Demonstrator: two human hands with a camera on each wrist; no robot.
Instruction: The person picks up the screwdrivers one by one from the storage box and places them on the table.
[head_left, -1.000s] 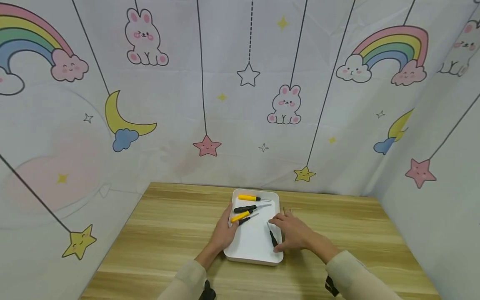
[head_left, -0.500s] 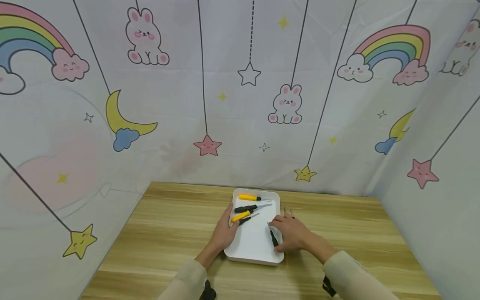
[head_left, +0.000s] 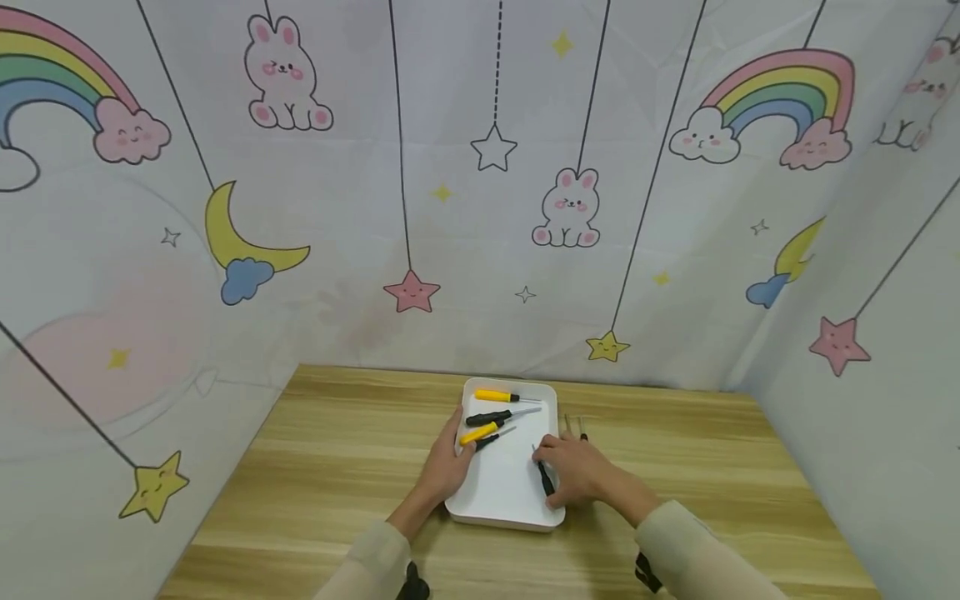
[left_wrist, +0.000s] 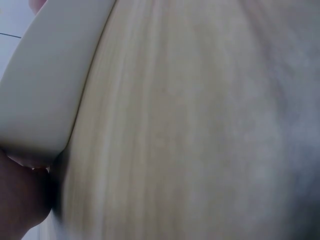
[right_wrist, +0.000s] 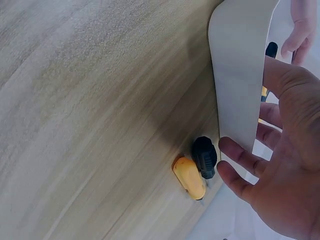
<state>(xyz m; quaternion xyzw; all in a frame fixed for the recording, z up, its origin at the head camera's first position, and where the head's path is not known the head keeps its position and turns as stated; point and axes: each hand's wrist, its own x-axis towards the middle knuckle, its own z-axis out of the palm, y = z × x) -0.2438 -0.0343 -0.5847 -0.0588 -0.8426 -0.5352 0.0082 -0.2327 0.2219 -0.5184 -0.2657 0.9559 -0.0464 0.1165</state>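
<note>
My left hand [head_left: 447, 465] grips the left side of the white tray [head_left: 498, 500], thumb over the rim. The tray's outer wall fills the upper left of the left wrist view. My right hand [head_left: 581, 471] reaches over the tray's right rim, fingers bent, its thumb at the handle of a small black screwdriver [head_left: 545, 477] inside. The index finger comes down near that screwdriver's shaft. In the right wrist view, the ring and little fingers [right_wrist: 243, 157] stay outside the wall. Toward the tray's far end lie yellow screwdrivers [head_left: 492, 395] and black screwdrivers [head_left: 487, 418].
Right of the tray, a yellow handle [right_wrist: 189, 177] and a black handle [right_wrist: 204, 157] lie on the wooden table [head_left: 337, 433]; the head view shows their shafts beyond my right hand. A white cloth backdrop [head_left: 337, 333] with cartoon prints borders the table's back and sides.
My right hand has shifted slightly toward me and its fingers have bent more over the small screwdriver. The left hand and the tray hold their place.
</note>
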